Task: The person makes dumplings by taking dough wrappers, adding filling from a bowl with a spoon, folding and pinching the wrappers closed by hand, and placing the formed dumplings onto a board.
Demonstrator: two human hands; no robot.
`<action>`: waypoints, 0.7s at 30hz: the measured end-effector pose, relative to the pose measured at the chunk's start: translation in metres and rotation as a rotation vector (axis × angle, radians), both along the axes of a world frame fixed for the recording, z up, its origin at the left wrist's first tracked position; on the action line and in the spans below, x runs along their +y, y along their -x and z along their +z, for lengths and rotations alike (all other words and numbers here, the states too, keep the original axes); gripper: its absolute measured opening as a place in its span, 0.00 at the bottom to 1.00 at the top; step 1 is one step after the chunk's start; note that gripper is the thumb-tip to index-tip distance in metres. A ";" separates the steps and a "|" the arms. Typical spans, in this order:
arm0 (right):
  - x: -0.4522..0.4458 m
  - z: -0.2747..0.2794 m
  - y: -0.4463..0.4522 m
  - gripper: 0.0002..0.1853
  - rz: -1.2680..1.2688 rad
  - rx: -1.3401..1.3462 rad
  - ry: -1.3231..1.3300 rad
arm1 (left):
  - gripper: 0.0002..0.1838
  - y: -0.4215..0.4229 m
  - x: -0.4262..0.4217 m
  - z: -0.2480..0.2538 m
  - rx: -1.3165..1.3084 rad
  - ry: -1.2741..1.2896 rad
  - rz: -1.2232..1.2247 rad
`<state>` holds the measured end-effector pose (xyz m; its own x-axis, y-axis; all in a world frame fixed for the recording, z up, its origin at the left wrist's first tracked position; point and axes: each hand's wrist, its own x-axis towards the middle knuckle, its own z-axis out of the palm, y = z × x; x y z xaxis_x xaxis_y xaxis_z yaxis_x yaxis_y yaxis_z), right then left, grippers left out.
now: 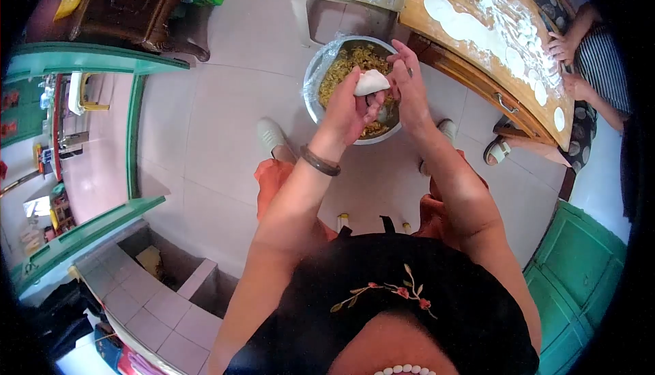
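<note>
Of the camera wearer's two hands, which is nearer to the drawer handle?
Right. The right hand is left of the drawer handle in view, apart from it; the left hand, holding the dough piece, is farther left.

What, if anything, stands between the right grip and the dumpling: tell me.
Nothing visible: the dumpling rests in the left grip, with the right grip close beside it, though contact is unclear. The bowl is below, not between.

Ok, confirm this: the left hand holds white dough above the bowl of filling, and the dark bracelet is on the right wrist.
Not quite: the head view shows the dark bracelet on the left wrist, not the right. The left hand does hold white dough above the bowl of filling.
</note>
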<state>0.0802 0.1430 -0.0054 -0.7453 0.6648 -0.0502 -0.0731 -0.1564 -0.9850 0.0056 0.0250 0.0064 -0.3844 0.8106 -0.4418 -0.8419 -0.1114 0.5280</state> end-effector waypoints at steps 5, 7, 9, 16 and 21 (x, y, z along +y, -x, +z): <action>-0.008 0.007 0.003 0.30 0.143 0.009 0.221 | 0.20 -0.005 0.004 -0.007 -0.021 -0.284 -0.128; -0.008 0.006 -0.001 0.28 0.217 0.049 0.232 | 0.21 -0.009 0.007 0.003 -0.026 -0.213 -0.069; -0.008 0.007 -0.001 0.25 0.269 0.076 0.292 | 0.21 -0.010 0.008 0.004 -0.035 -0.184 -0.053; -0.008 0.016 0.000 0.23 0.326 0.060 0.283 | 0.18 -0.010 0.006 -0.003 -0.022 -0.127 -0.123; -0.007 0.010 -0.001 0.23 0.390 0.056 0.195 | 0.17 -0.013 0.004 -0.003 0.023 -0.080 -0.095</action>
